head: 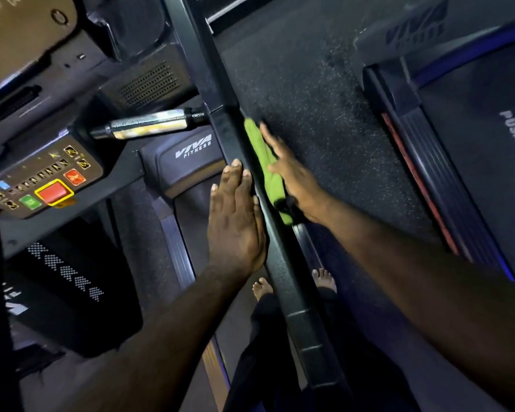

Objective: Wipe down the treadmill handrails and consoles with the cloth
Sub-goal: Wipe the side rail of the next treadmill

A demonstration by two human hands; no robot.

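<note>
A long black handrail (283, 272) runs from the top centre down to the lower right. A green cloth (263, 165) lies flat against its right side. My right hand (292, 173) presses the cloth to the rail with straight fingers. My left hand (235, 218) rests flat against the rail's left side, fingers straight, holding nothing. The treadmill console (42, 179) with a red stop button sits at the left. A chrome grip bar (146, 123) sticks out from the rail toward the console.
A second treadmill (473, 150) stands at the right, across a strip of speckled black floor (304, 84). The near treadmill's motor cover (191, 156) and belt lie below the rail. My bare feet (263, 288) stand on either side of the rail.
</note>
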